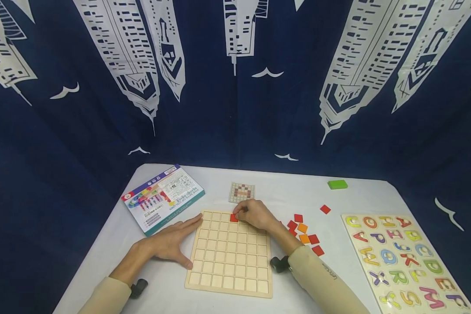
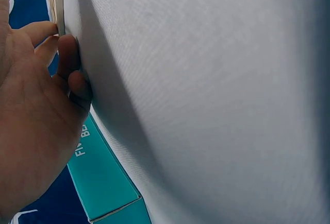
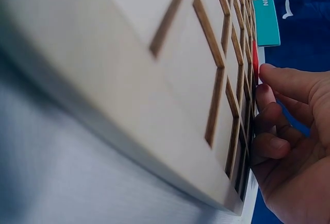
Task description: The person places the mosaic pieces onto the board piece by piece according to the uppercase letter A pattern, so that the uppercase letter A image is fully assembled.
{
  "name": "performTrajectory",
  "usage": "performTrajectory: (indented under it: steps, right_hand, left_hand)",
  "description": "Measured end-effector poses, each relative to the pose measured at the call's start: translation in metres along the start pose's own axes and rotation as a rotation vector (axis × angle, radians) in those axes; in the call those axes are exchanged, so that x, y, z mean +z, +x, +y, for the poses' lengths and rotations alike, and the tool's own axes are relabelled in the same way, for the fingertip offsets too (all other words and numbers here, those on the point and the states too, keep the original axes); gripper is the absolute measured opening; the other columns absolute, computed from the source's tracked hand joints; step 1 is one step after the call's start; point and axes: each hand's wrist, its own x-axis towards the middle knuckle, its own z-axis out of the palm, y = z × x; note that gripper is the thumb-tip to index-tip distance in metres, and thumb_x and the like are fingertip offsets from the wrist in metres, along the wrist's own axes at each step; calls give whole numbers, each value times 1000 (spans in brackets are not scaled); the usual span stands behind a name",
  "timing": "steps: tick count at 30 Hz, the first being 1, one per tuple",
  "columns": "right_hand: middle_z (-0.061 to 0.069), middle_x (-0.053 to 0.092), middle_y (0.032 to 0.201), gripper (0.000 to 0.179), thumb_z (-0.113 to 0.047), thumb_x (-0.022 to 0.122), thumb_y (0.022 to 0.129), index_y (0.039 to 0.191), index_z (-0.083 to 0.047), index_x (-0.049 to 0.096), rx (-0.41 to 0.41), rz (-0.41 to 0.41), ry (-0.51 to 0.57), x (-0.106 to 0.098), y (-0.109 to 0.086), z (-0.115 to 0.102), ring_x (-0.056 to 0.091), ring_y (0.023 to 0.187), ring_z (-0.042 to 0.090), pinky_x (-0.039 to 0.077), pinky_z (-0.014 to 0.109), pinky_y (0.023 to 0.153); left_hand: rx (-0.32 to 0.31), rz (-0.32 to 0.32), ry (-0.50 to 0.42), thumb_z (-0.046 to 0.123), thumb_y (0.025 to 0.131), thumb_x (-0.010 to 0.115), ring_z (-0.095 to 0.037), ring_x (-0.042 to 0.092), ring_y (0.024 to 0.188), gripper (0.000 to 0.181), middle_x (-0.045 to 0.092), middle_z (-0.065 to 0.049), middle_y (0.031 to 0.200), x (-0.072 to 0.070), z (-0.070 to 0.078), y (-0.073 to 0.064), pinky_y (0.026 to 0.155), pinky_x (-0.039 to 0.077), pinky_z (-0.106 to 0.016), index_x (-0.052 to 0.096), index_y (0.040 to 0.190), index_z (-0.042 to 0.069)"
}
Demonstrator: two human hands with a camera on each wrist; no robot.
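Observation:
A wooden grid board [image 1: 230,257] lies flat in front of me, its square cells bare apart from one at the far edge. There, a red square tile [image 1: 233,218] is at a far-row cell, and my right hand [image 1: 255,213] pinches at it with thumb and index finger; the other fingers curl beneath in the right wrist view. My left hand [image 1: 170,241] is spread along the board's left edge, with the fingertips near the far corner and the thumb lower down. Just beyond the board is a small pattern card [image 1: 242,192].
Several loose red and orange tiles [image 1: 302,228] lie right of the board, with a lone red tile [image 1: 325,209] farther back. A green block [image 1: 337,184] sits at the back right. An alphabet puzzle board [image 1: 410,261] fills the right side; a printed box [image 1: 162,198] lies at left.

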Motion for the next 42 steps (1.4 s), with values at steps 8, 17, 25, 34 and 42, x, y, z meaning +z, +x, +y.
performTrajectory:
  steps: [8, 17, 25, 34, 42]
  right_hand:
    - [-7, 65, 77, 5, -14, 72, 91, 93, -16, 76, -5, 0, 9, -1, 0, 0, 57, 74, 12, 49, 29, 72]
    - [-8, 64, 78, 4, -18, 74, 91, 94, -16, 76, -20, 6, 14, 0, 0, 2, 58, 77, 11, 49, 29, 74]
    - [-9, 67, 80, 6, -23, 76, 90, 93, -18, 77, -26, 63, 67, -4, -10, 3, 59, 79, 11, 49, 29, 74]
    - [-7, 66, 83, 7, -24, 73, 92, 97, -22, 77, 12, 72, 84, -20, -32, 14, 58, 77, 15, 50, 29, 69]
    - [4, 68, 82, 12, -25, 74, 92, 104, -22, 76, 52, 98, 117, -45, -57, 20, 61, 64, 27, 46, 26, 50]
  left_hand:
    - [6, -5, 1, 64, 57, 88, -35, 20, 153, 133, 6, 8, 170, -1, 0, 0, 120, 25, -56, 21, 162, 20]
    - [3, -3, 0, 66, 56, 88, -38, 19, 152, 134, 6, 8, 170, -2, 0, 0, 120, 25, -57, 20, 162, 21]
    - [3, -3, 2, 67, 56, 87, -38, 20, 152, 134, 7, 6, 170, -2, 0, 0, 120, 25, -57, 20, 162, 20]
    - [13, 3, 10, 67, 57, 87, -39, 20, 152, 133, 8, 4, 170, -1, 1, 0, 120, 24, -59, 21, 162, 18]
    - [16, 3, 18, 68, 57, 86, -35, 19, 153, 133, 7, 5, 170, 0, -1, 1, 121, 24, -56, 21, 162, 18]
